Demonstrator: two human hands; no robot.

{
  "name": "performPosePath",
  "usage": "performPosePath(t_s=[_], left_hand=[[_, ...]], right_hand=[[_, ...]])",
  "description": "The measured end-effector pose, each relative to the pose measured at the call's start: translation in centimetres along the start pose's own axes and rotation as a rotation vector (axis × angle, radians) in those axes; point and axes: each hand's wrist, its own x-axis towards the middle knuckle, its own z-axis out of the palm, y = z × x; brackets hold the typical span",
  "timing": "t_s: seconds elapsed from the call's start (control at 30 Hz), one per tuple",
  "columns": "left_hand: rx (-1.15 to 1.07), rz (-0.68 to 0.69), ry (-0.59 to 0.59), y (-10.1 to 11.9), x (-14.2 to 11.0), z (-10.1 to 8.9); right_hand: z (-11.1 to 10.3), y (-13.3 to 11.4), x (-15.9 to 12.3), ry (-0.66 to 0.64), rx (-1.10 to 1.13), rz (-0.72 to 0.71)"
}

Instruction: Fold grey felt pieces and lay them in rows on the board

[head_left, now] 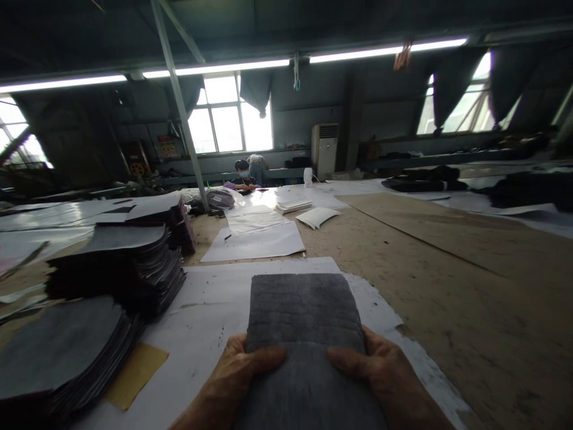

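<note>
Between my two hands is a thick stack of dark grey cut fabric pieces (307, 310), its layered edge facing away from me. My left hand (246, 364) grips its left side, thumb pressed on top. On the opposite side my right hand (373, 364) holds it the same way, fingers mostly hidden behind the edge. Beneath lies a large sheet of white paper (201, 322). To the left stand more piles of dark cut fabric, a nearer pile (67, 346) and a taller pile (120, 257) behind it.
A yellow-brown card (136, 373) lies beside the nearer pile. Farther off are white sheets (255, 242), a stack of papers (293, 206) and a slanting metal post (179, 101). Dark fabric heaps (425, 179) lie at the far right. People (244, 173) are at the table's far end.
</note>
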Motion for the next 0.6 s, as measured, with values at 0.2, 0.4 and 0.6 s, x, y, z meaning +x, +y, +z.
performPosePath(t_s=[0.2, 0.4, 0.6], left_hand=[[-0.005, 0.027, -0.028, -0.02, -0.09, 0.00], [-0.004, 0.033, -0.031, 0.06, -0.14, 0.23], [0.017, -0.007, 0.092, -0.11, -0.17, 0.08]], right_hand=[[0.50, -0.27, -0.47, -0.003, 0.064, 0.011], [0.18, -0.30, -0.21, -0.016, 0.080, 0.009], [-0.12, -0.03, 0.16, -0.006, 0.046, -0.047]])
